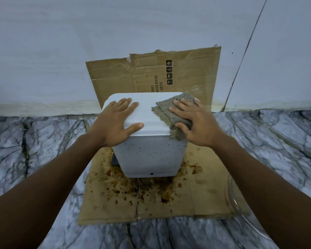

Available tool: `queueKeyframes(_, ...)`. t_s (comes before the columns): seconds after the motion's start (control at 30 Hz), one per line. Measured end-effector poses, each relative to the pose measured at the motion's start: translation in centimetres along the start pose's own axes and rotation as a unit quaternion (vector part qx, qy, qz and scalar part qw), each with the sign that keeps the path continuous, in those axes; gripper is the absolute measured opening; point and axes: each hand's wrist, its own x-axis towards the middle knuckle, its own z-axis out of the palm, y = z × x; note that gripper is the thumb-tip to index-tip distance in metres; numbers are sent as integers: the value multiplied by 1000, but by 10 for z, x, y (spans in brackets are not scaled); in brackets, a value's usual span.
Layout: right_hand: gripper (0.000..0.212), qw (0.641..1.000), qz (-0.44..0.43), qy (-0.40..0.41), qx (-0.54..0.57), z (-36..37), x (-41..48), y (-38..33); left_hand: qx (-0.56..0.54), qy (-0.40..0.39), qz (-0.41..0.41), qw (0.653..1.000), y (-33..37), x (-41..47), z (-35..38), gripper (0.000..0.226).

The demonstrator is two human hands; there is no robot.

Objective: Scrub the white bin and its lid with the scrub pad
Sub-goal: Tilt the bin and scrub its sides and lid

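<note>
Two grips lie on the lid [147,109] of the white bin [151,157], which stands upright and closed on a stained sheet of cardboard [115,203] on the marble floor [43,150], close to the wall [97,51]. The left grip [118,121] rests flat on the lid's left half, fingers straight and spread, holding nothing. The right grip [192,121], fingers likewise spread, presses the grey-brown scrub pad [164,108] onto the lid's right side, where the pad's near corner droops over the lid's edge.
</note>
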Motion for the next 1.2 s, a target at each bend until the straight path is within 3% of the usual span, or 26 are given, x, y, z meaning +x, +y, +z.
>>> queueKeyframes(0.13,70,996,11,-33,-85,14,20,-30,-5,-4,-2,1000,2,-1,-2,90)
queueKeyframes(0.23,67,994,12,-8,-109,23,20,-36,-11,0,2,1000,3,-1,-1,91)
queueKeyframes(0.4,62,998,16,40,-39,12,-2,-1,-6,2,3,1000,5,-1,-1,90)
queueKeyframes(0.6,70,994,36,12,103,-1,-8,31,3,5,-1,1000,5,-3,0,89)
queueKeyframes(0.93,66,994,5,13,-110,28,25,-45,0,6,3,1000,5,-3,0,94)
queueKeyframes(1.07,59,998,-19,49,-33,19,12,-13,1,9,9,1000,5,-1,0,91)
queueKeyframes(1.2,60,997,-40,1,60,0,2,28,0,9,8,1000,5,-1,0,89)
